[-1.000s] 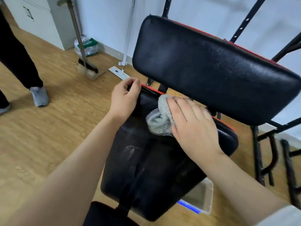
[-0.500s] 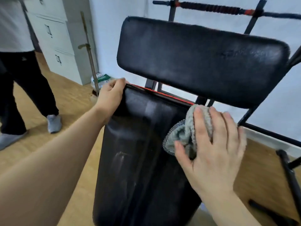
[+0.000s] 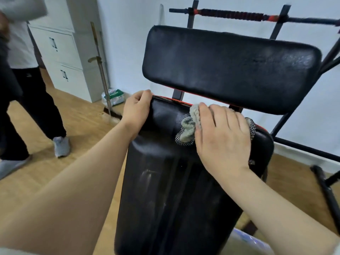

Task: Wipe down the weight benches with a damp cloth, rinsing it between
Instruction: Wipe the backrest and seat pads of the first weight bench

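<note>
Right hand [image 3: 223, 137] has slid the cloth [image 3: 186, 127] inward across the top end of the pad [image 3: 165, 199], fingers flat together, pressing; limp fabric, probably best bunched under the palm. Left hand [image 3: 137, 109] curls its fingers round the pad's far-left corner.

As I view it: crumpled grey cloth [image 3: 187, 127] with checked mesh edging lies on the far end of the streaked black bench pad [image 3: 165, 190], below the upper pad [image 3: 230, 70].
</note>
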